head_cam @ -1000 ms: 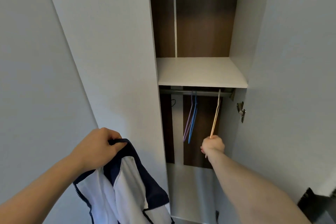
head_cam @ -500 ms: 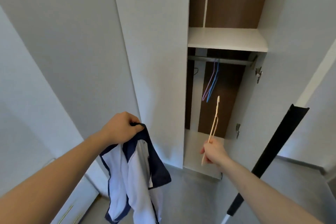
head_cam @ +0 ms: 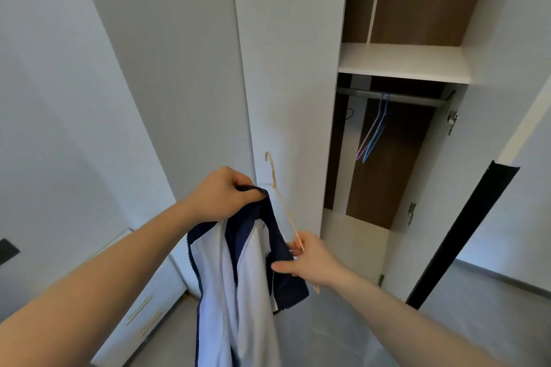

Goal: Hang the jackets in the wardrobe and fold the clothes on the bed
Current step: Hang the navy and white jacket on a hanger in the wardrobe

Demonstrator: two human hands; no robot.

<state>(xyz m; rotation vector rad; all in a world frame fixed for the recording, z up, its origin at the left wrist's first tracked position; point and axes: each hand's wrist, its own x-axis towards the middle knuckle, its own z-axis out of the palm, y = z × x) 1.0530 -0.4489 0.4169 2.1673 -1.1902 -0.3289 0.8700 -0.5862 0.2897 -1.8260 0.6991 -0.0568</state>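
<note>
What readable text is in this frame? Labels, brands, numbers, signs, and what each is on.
None: no readable text anywhere in the head view.
Jacket, gripped by the left hand: navy and white, no visible logo or tag.
Beige hanger in the right hand: no markings.
Purple and blue hangers on the rail: no markings.
Wardrobe door and shelf: plain, no labels.

The jacket [head_cam: 238, 292] hides part of the hanger [head_cam: 283, 205]; its hem runs off-frame.
</note>
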